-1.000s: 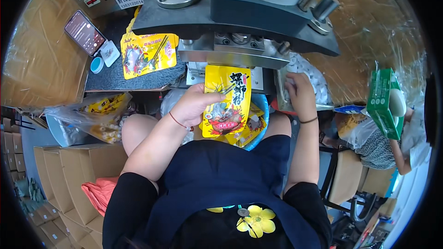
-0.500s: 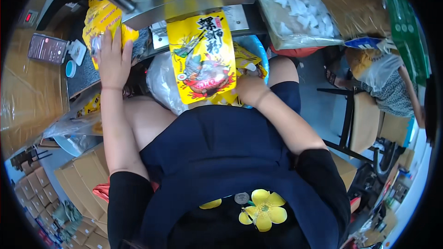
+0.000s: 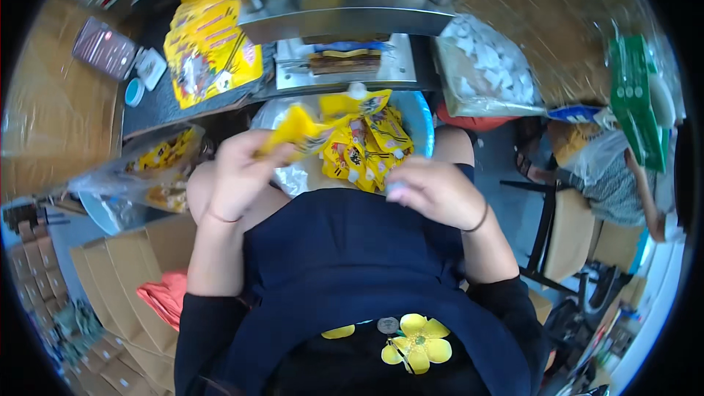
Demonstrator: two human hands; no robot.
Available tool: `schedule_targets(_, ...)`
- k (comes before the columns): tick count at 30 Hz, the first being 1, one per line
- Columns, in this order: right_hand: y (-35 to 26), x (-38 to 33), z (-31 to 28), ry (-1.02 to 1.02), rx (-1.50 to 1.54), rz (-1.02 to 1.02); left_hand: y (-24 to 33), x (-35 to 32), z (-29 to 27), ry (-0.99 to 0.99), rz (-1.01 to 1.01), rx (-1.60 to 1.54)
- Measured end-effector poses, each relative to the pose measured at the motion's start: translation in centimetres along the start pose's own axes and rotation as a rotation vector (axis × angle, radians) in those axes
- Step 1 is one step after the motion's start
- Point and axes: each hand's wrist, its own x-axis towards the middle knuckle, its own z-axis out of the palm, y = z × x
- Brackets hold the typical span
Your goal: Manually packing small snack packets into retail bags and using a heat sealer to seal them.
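Pinched in my left hand (image 3: 242, 172) is a yellow printed packet (image 3: 297, 132), smeared by motion, above my lap. My right hand (image 3: 440, 194) is over my right thigh, thumb and fingers pressed together; a small greyish spot shows at the fingertips, too small to name. Between my knees stands a light blue tub (image 3: 421, 111) with several small yellow pouches (image 3: 367, 148) inside, some with white caps. Beyond it is a press (image 3: 345, 23) with a wide metal bar over a plate. A fanned stack of flat yellow packets (image 3: 209, 55) lies left of the press.
A phone (image 3: 105, 48) and a small round teal-edged container (image 3: 134, 92) sit at the left. Right of the press is a tray of white caps (image 3: 484, 55). Bagged yellow packets (image 3: 165, 154) and an open carton (image 3: 125, 257) are at left; another person sits near a chair (image 3: 572, 231).
My left hand has left the stack and now holds a yellow packet nearer my lap. The large packet no longer hangs at the press, and my right hand has drawn back. The view has shifted.
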Motion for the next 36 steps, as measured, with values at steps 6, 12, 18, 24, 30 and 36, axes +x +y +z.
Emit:
schedule_targets(6,-4.3,5.7,-3.2,0.543,0.064,-0.167,1.5,0.6,5.2,-0.184,0.109,-0.019)
schedule_targets(12,-2.9,7.0,-4.7,0.314,-0.246,-0.155,2.3,-0.4,7.2,-0.481,-0.165,-0.619)
schedule_targets(18,-0.7,5.9,-7.3,0.34,-0.566,0.018,0.2,0.6,7.8,-0.609,-0.325,-0.847)
schedule_targets(24,4.4,4.4,-11.4,0.049,-0.396,0.307,1.3,5.8,4.9,-0.419,-0.331,-1.009)
schedule_targets(30,5.2,2.0,-13.3,0.05,-0.215,0.321,0.1,8.0,5.4,-0.361,-0.187,-0.935)
schedule_targets(36,8.2,3.1,-12.9,-0.042,-0.099,0.057,-2.7,8.0,-5.9,0.562,0.347,1.003)
